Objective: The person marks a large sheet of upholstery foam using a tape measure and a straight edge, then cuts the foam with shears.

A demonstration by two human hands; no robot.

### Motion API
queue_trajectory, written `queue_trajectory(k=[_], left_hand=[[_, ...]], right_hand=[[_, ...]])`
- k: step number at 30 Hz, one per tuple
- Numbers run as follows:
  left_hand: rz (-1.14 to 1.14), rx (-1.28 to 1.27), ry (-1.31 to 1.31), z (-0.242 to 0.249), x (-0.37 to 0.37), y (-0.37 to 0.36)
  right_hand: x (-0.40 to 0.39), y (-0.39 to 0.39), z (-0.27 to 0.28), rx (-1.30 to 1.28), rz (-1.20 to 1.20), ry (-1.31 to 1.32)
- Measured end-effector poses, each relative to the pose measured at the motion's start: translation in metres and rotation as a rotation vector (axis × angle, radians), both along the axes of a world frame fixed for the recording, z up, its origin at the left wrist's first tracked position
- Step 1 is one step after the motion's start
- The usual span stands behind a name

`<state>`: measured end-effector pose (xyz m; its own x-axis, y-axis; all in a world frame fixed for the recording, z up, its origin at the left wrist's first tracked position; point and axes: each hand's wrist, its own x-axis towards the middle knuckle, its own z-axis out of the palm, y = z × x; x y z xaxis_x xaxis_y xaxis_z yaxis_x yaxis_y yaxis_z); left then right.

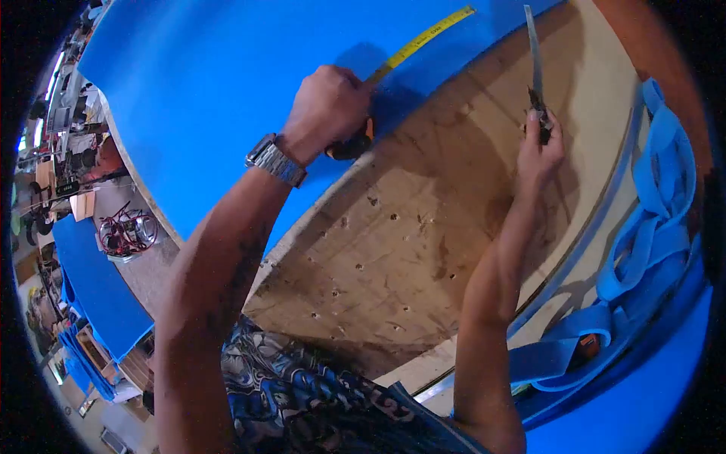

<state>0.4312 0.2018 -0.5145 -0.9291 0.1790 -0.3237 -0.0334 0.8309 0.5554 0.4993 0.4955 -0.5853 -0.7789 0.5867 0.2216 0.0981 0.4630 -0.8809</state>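
Note:
My left hand [327, 102], with a metal-banded watch on its wrist, is closed around a tape measure [354, 145]. The tape's black and orange case shows partly below my fingers. Its yellow blade [416, 45] reaches up and to the right over a large blue sheet [204, 83]. On the right, my right hand [541, 147] grips a long, narrow-bladed knife [535, 64] by its dark handle, the blade pointing away from me. Beneath that hand lies a worn wooden board [393, 250] with several small holes; the blue sheet ends along its left edge.
Tangled blue strips [658, 181] lie along the right side, beside a pale edge strip. At the left, a smaller blue piece [102, 280] and a bundle of red wires [128, 231] rest near cluttered shelves and tools.

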Motion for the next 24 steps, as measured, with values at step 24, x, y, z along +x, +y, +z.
queue_trajectory(k=[24], left_hand=[[-0.004, -0.043, 0.009, -0.013, -0.006, 0.0]], right_hand=[[-0.031, 0.061, 0.083, 0.388, 0.247, -0.205]])
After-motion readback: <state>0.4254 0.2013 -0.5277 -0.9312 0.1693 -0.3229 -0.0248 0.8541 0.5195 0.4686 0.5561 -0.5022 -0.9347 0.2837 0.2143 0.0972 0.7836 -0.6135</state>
